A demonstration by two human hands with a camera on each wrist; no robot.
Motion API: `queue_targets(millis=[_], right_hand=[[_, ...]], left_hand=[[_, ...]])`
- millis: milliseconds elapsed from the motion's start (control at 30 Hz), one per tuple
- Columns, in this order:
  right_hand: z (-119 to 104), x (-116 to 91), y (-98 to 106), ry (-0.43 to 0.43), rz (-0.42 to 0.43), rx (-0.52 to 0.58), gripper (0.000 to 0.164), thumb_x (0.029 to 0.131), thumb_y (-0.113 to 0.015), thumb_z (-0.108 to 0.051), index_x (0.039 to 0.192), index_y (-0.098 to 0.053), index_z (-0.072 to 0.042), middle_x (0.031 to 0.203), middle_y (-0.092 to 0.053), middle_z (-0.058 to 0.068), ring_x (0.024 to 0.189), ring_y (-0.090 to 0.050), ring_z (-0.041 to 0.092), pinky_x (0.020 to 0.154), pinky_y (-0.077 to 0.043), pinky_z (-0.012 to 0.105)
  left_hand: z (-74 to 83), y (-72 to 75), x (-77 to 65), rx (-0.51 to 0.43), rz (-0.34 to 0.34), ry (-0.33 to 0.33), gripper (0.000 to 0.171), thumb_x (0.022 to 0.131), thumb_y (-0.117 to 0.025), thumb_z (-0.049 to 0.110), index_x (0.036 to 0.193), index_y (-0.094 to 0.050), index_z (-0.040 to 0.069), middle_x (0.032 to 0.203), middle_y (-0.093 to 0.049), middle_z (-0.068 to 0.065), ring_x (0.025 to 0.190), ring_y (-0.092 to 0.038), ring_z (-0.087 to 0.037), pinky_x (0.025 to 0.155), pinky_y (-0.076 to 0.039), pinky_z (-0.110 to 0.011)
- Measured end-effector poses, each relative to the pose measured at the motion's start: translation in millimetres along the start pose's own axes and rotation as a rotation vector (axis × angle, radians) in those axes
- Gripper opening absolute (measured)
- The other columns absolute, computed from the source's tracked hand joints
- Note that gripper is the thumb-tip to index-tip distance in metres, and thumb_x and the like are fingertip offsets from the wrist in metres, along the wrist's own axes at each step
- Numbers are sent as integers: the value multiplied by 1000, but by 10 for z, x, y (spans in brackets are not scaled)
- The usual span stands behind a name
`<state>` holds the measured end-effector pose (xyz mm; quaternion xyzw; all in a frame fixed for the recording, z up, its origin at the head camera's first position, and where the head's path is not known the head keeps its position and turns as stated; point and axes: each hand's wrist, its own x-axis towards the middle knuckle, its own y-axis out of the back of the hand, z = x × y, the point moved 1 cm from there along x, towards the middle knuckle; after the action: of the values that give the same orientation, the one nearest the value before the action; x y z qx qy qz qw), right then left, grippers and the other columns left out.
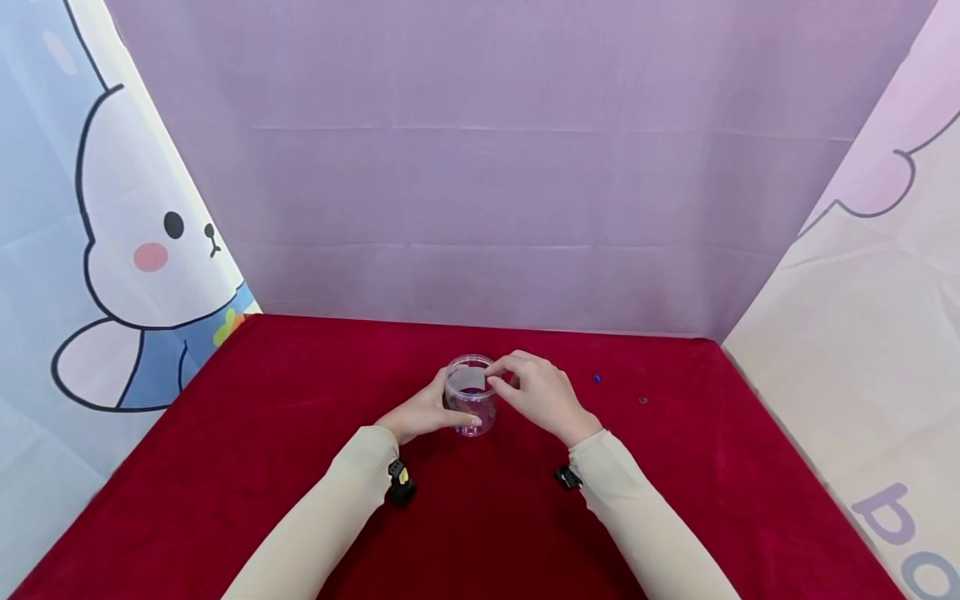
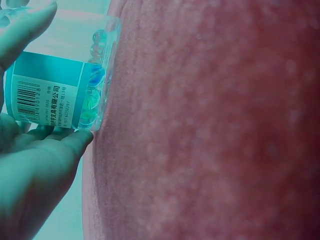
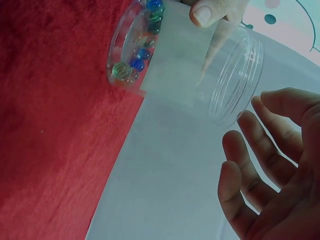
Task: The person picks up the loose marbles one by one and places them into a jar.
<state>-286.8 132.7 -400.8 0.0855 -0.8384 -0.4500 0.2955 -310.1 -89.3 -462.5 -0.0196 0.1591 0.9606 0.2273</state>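
My left hand (image 1: 422, 411) grips a clear plastic jar (image 1: 474, 414) round its side, with the thumb across the front. The jar stands upright and open on the red cloth. Several glass marbles (image 3: 138, 64) in blue, green and clear lie on its bottom. A label with a barcode (image 2: 27, 97) wraps its wall. My right hand (image 1: 538, 395) is at the right side of the jar's rim, thumb and forefinger brought together. Between their tips shows a small dark spot, seemingly a marble, mostly hidden by the fingers.
To the right of the jar lie a blue marble (image 1: 597, 377) and a dark marble (image 1: 642, 400) on the red cloth (image 1: 300, 375). A purple curtain (image 1: 480, 183) hangs behind. Printed sheets (image 1: 862, 333) stand at both sides.
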Motion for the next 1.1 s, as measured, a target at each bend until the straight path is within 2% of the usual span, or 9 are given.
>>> queue_targets(millis=[167,367,500,767,1100], right_hand=[[37,-24,36,-13,7,-9,15,93,-74,-25,107,-76,-23,102,-66,-11,77,-59,8,63,-51,28],[82,-50,87,-16,14,-8,18,92,-75,-23,110,-75,-21,104,-66,-9,79,-61,13,62,-51,28],[122,-68,140,-22,22,-29,17,93,-73,-26,110,-75,-23,104,-66,-10,78,-60,10,60,-50,27],[294,-127,241,-94,-4,-44,18,95,-71,-25,112,-75,-22,105,-66,-9,79,-58,9,60,-50,31],[517,-289,393,-137,-10,-68,18,94,-72,-23,112,-74,-20,104,-66,-6,78,-58,12,60,-49,34]], left_hand=[[-5,0,-3,4,0,1,101,82,-85,26,156,-17,19,148,-40,-7,137,-36,-26,112,-32,-54],[-4,0,-2,2,2,0,100,82,-85,27,156,-18,19,149,-40,-7,137,-35,-26,111,-32,-56],[1,2,-5,-4,3,-5,100,82,-85,27,156,-19,19,150,-39,-8,138,-34,-27,112,-31,-57],[2,1,-7,2,5,-4,99,82,-85,26,156,-19,18,149,-40,-8,138,-34,-26,112,-32,-54],[-8,1,-8,-3,-13,-15,100,82,-86,27,156,-19,19,149,-39,-6,138,-34,-26,111,-33,-54]])
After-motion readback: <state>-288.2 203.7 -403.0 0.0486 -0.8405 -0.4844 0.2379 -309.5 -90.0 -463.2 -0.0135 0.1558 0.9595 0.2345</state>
